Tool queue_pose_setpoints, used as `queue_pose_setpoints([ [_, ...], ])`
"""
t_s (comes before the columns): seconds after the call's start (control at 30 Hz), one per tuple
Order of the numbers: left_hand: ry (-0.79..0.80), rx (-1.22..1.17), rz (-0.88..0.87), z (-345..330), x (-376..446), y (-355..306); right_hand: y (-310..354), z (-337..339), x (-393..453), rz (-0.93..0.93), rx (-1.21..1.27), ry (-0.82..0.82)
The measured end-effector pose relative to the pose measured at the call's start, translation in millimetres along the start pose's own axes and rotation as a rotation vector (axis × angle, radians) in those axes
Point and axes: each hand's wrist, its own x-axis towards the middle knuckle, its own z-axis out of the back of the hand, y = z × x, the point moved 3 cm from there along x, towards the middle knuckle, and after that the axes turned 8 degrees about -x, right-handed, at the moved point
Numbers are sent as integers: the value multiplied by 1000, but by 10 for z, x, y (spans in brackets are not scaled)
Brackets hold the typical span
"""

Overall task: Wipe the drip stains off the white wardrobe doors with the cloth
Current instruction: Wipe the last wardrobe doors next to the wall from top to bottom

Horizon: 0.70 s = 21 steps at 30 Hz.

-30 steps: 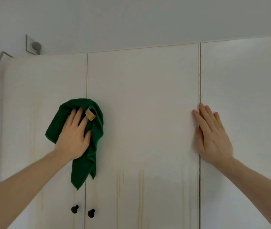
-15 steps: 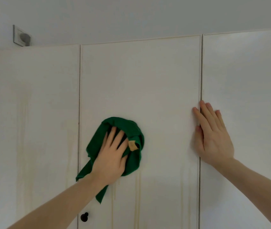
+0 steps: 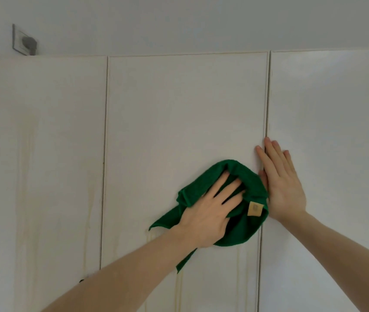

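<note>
1. From the head view I see the left hand [image 3: 203,212] pressed flat on the green cloth [image 3: 242,226], fingers straight and spread, fingertips tucked under a raised fold at the cloth's top; nothing is pinched.
2. The cloth lies against the middle wardrobe door [image 3: 185,113], low on its right side; its right edge reaches the seam with the right door [image 3: 332,131]; a tan label [image 3: 255,208] faces out; one corner hangs below my wrist.
3. The right hand [image 3: 280,185] rests open and flat on the right door, fingers straight and pointing up, thumb on the seam and just beside the cloth; whether it touches the cloth I cannot quite tell.
4. Yellowish drip stains [image 3: 238,278] run down the middle door beneath the cloth; fainter streaks mark the left door [image 3: 41,154].
5. A wall socket [image 3: 25,42] sits above the wardrobe's left end.
</note>
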Motion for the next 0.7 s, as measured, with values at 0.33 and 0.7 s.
queue_pose_setpoints([
  [0.33, -232, -12, 304, 683, -285, 980, 8, 21, 12, -7, 17, -35],
  [0.7, -175, 17, 538, 528, -703, 1503, 23, -5, 14, -15, 5, -46],
])
